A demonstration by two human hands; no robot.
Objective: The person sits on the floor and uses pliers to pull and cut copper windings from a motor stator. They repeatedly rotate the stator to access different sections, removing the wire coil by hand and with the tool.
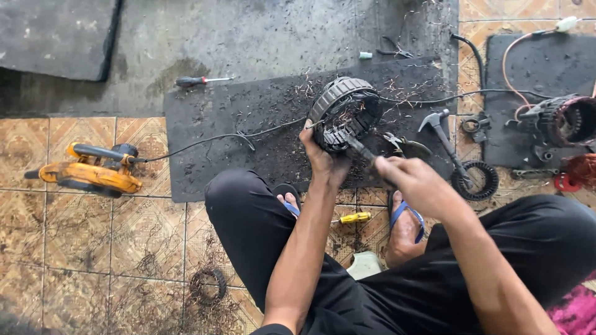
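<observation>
A round dark metal motor stator [343,111] stands tilted on edge on a black rubber mat [248,136]. My left hand [323,158] grips its lower rim from below. In my right hand [413,180] is a thin dark tool [360,149] whose tip pokes into the stator's windings. Bits of copper wire lie scattered on the mat around it. My knees, in black trousers, and my feet in blue sandals sit just below the mat.
A hammer [444,139] and a ring-shaped part [475,180] lie right of the stator. An orange power tool [93,170] sits left with its cord across the mat. A red-handled screwdriver [198,80], a yellow-handled one [352,218], another stator [568,121] on a second mat.
</observation>
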